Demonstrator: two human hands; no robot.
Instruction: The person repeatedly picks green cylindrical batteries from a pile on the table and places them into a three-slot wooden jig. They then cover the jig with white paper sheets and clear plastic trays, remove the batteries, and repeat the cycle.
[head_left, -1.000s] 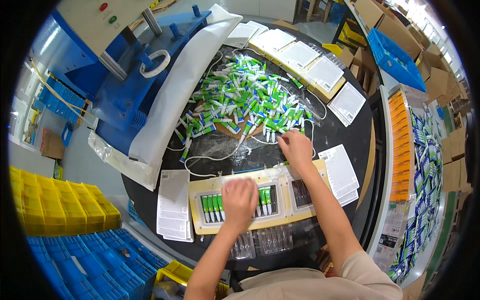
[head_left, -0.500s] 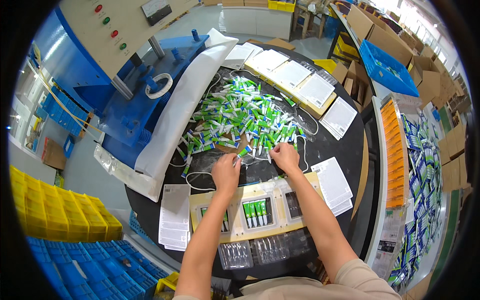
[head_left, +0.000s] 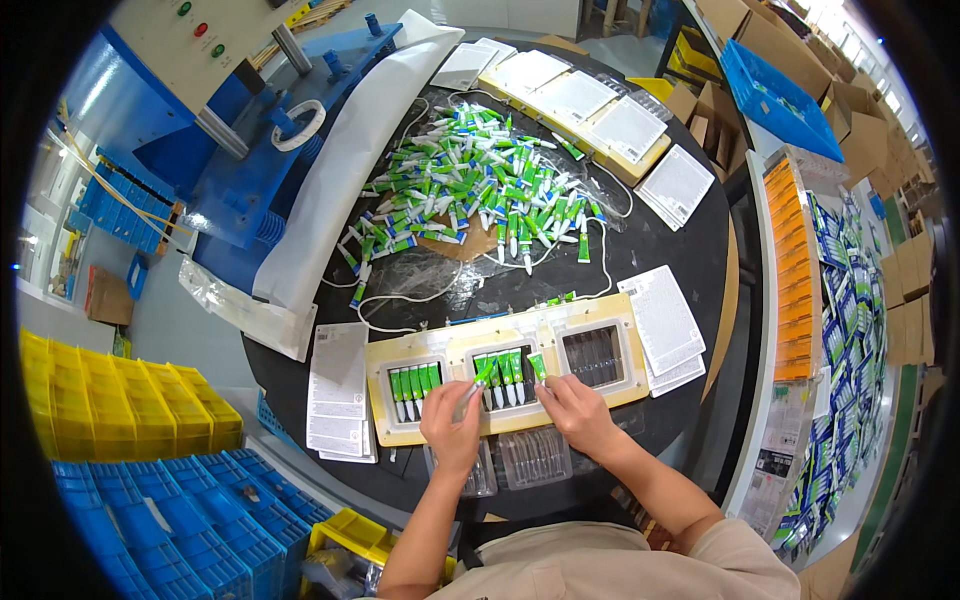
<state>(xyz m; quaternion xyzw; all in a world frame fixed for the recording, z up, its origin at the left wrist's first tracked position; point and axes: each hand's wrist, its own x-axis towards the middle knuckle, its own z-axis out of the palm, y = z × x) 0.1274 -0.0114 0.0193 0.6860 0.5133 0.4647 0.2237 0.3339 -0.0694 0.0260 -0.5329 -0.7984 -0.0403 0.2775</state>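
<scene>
My left hand (head_left: 452,428) is closed in a pinch on a small green tube (head_left: 485,374), held over the left side of the middle window of the cream fixture (head_left: 462,345). A second green tube (head_left: 538,366) is pinched by my right hand (head_left: 578,412) at that window's right side. Several green tubes with white caps (head_left: 511,371) stand side by side in the middle window. More tubes (head_left: 414,385) fill the left window in a row. Clear ribbed plastic (head_left: 595,358) shows in the right window. Beyond the fixture, a large pile of tubes (head_left: 490,180) covers the black table (head_left: 660,245).
White printed cards lie left (head_left: 338,390) and right (head_left: 662,325) of the fixture. Clear blister trays (head_left: 536,458) are in front. A second fixture with cards (head_left: 575,100) sits at the back right. Blue machinery (head_left: 215,190) stands left; yellow bins (head_left: 130,395) and blue bins (head_left: 170,520) are below it.
Both hands have come back from the pile to the middle window, each with a tube. The view has shifted, and the left window's row of tubes now shows uncovered.
</scene>
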